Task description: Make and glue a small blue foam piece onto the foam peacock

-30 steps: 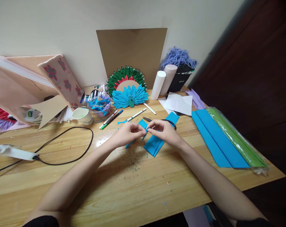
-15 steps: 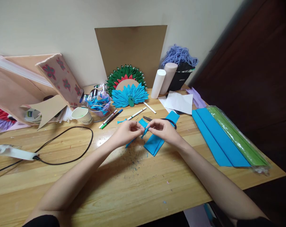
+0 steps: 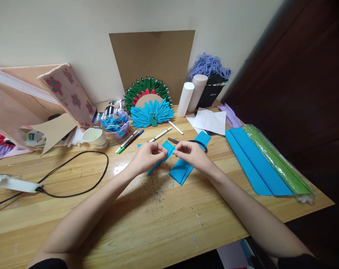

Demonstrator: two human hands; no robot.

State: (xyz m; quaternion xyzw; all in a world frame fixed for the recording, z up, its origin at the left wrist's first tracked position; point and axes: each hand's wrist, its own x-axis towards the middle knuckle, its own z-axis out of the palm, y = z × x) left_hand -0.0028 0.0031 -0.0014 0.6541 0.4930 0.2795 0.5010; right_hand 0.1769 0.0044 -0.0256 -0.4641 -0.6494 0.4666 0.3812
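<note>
A small piece of blue crepe paper point(image 3: 170, 152) is stretched between my two hands above the table. My left hand point(image 3: 147, 155) pinches its left end with thumb and fingertips. The right end is pinched by my right hand point(image 3: 194, 154). Below my right hand lies a folded strip of blue crepe paper point(image 3: 181, 172), partly covered by that hand. Scissors point(image 3: 173, 140) rest across the strip, their blades pointing left and part of them hidden behind my right hand. More blue paper point(image 3: 154, 168) shows just under my left fingers.
A paper peacock point(image 3: 152, 115) leans at the back before a brown board point(image 3: 152, 56). Markers point(image 3: 134, 141) and a paper cup point(image 3: 95, 138) stand or lie left of centre. Far left is a corded white glue gun point(image 3: 15, 184). Blue crepe sheets point(image 3: 259, 162) lie right, beside a green pack point(image 3: 278, 160).
The small blue paper is now spread flatter, with my hands slightly farther apart. The whole view has shifted a little, so the scene sits slightly more to the left.
</note>
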